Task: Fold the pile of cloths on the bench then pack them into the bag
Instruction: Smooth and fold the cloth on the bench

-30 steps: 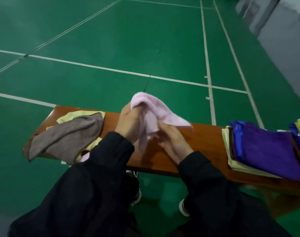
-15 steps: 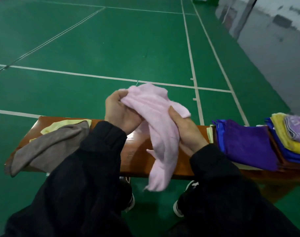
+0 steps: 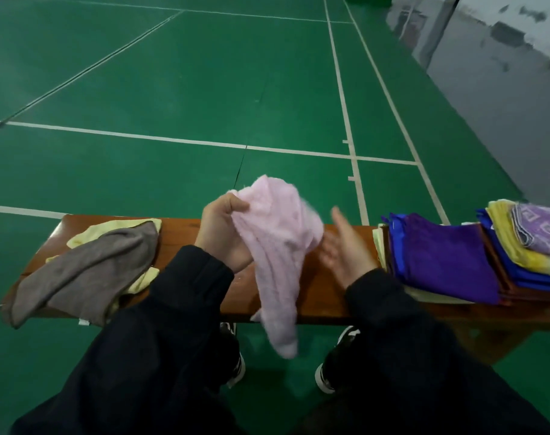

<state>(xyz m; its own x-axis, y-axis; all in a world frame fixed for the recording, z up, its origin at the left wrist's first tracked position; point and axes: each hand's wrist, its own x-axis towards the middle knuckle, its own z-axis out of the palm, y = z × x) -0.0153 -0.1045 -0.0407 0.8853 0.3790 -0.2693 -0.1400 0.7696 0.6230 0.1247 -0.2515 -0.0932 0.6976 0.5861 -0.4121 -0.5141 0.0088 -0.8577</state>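
Over the middle of the wooden worktop point(image 3: 185, 233), a pink cloth point(image 3: 276, 252) is held up unfolded, its top edge pinched between the thumb and curled fingers of the left hand point(image 3: 223, 233), its tail left hanging past the worktop's near edge. The right hand point(image 3: 345, 249) is seen just beside the cloth with fingers straight and spread apart, nothing being gripped by it; whether the fabric is touched cannot be told through the blur.

To the right of the right hand's fingers, finished work is stacked: a folded purple cloth point(image 3: 446, 259) laid over pale and blue ones, and beyond it a second stack of blue, yellow and a patterned lilac cloth point(image 3: 540, 233). To the left of the left hand's fingers, the unfolded remainder is heaped: a grey-brown cloth point(image 3: 88, 271) draped over a pale yellow cloth point(image 3: 110, 229).

The task is judged to be well advanced in its folding stage, with several cloths done, one in hand and at least two waiting. Packing appears not yet begun, and no bag is shown anywhere in view. A clean fold of the pink cloth is likely to call for it to be opened flat first.
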